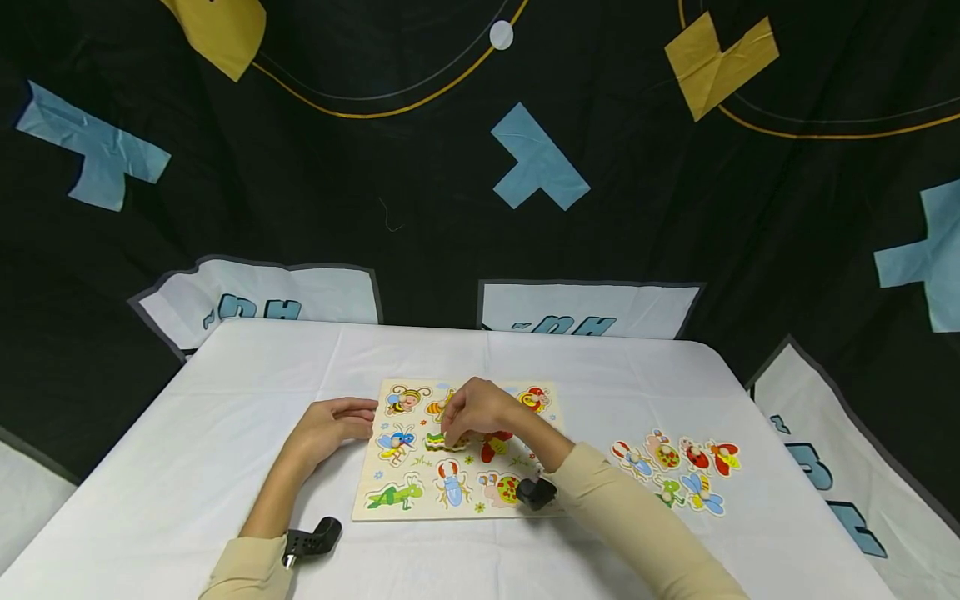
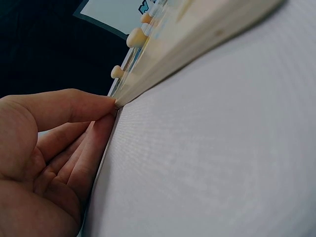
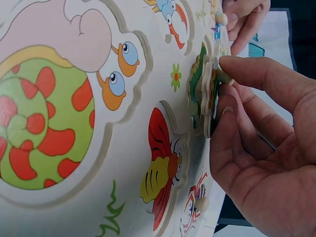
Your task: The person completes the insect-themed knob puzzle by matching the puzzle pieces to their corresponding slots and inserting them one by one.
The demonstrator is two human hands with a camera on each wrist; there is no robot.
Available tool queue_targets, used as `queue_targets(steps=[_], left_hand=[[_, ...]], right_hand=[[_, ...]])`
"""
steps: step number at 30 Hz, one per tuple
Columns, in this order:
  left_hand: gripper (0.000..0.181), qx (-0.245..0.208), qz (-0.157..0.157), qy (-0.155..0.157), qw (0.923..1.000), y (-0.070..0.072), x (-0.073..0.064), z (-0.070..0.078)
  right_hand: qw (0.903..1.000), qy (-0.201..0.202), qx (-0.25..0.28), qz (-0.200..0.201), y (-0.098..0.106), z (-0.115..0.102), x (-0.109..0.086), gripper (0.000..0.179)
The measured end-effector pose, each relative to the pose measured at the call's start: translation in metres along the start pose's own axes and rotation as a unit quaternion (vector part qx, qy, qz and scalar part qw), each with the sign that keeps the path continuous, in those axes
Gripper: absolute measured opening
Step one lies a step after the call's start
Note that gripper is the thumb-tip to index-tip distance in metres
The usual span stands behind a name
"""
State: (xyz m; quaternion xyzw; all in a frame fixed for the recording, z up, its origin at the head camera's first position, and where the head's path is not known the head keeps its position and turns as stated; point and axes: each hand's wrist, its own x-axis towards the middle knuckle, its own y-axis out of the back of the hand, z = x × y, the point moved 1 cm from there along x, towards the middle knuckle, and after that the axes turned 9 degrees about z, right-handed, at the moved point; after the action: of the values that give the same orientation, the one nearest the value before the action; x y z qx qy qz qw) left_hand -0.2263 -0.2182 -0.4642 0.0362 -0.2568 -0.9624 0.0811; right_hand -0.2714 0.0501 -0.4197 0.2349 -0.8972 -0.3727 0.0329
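A wooden peg puzzle board [image 1: 420, 512] with insect pictures lies on the white table. My right hand [image 1: 480, 408] reaches over its middle and pinches a caterpillar puzzle piece [image 3: 208, 106] by its small knob. In the right wrist view, the piece stands edge-on over the green caterpillar picture [image 3: 196, 91] on the board; whether it sits inside the recess I cannot tell. Fingers hide most of the piece from the head view. At the board's left edge, my left hand [image 1: 330, 429] touches the side with its fingertips, thumb and fingers nearly straight in the left wrist view.
Right of the board, several loose pieces lie grouped, among them a snail [image 1: 663, 451], a ladybug [image 1: 693, 454] and a blue-winged insect [image 1: 702, 493]. Wooden knobs [image 2: 137, 38] stick up from pieces on the board. Behind the table hangs a black cloth [image 1: 420, 208].
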Motion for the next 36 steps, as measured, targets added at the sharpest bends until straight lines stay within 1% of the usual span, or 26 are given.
queue_targets(steps=[9,21,29,36], left_hand=[[0.049,-0.003,-0.001,-0.002,1.0000,0.000,0.001,0.000],[0.049,-0.001,-0.001,0.000,1.0000,0.000,-0.001,0.001],[0.048,-0.006,-0.002,0.002,1.0000,0.000,-0.001,0.001],[0.049,-0.008,-0.001,0.002,1.0000,-0.001,-0.001,0.000]], right_hand=[[0.9997,-0.020,-0.012,0.008,-0.004,0.002,0.001,0.013],[0.9998,-0.019,-0.001,0.003,-0.008,0.003,0.003,0.012],[0.9996,-0.025,-0.010,0.008,-0.011,0.002,0.003,0.012],[0.9996,-0.027,-0.001,0.008,-0.012,0.004,0.002,0.011]])
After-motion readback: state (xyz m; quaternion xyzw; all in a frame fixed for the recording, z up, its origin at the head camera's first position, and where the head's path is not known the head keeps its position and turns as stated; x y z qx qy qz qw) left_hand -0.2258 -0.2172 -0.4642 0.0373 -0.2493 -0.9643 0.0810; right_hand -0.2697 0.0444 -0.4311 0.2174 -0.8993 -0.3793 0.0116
